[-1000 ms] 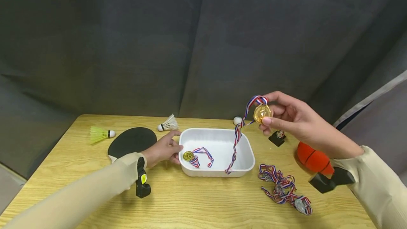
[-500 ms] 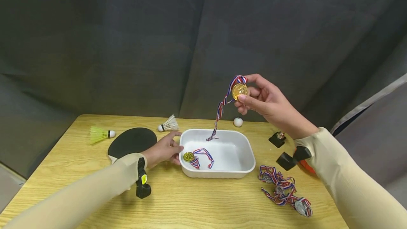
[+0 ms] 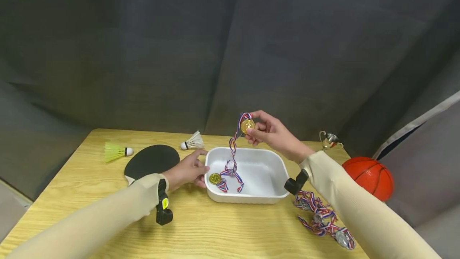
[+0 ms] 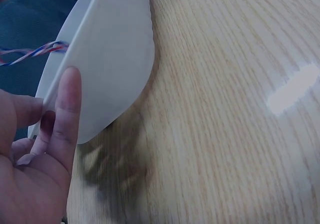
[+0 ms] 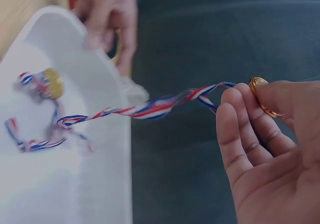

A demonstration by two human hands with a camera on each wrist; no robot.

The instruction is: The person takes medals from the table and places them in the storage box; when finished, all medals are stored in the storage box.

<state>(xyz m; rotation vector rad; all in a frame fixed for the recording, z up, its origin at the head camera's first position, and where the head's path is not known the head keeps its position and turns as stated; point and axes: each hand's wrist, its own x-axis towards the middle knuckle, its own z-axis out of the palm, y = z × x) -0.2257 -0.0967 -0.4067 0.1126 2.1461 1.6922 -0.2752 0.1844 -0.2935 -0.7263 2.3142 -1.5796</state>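
In the head view, my right hand (image 3: 274, 135) pinches a gold medal (image 3: 248, 126) between thumb and fingers, above the back of a white plastic tub (image 3: 248, 200). The medal's red, white and blue ribbon (image 5: 160, 107) hangs twisted, its lower end inside the tub. Another gold medal (image 3: 215, 178) with a striped ribbon lies in the tub's left end. My left hand (image 3: 187, 171) holds the tub's left rim, thumb at the edge and a finger along the outer wall, as the left wrist view shows.
Several silver-coloured medals (image 3: 318, 218) lie tangled right of the tub. A small trophy cup (image 3: 330, 141) and a red basketball (image 3: 371, 177) are farther right. Leftward lie a black table tennis bat (image 3: 152, 161), a yellow shuttlecock (image 3: 115, 152) and a white shuttlecock (image 3: 194, 141).
My right hand has carried the gold medal leftward, rising and then lowering, until its ribbon end dips into the tub. My left hand stays at the rim.
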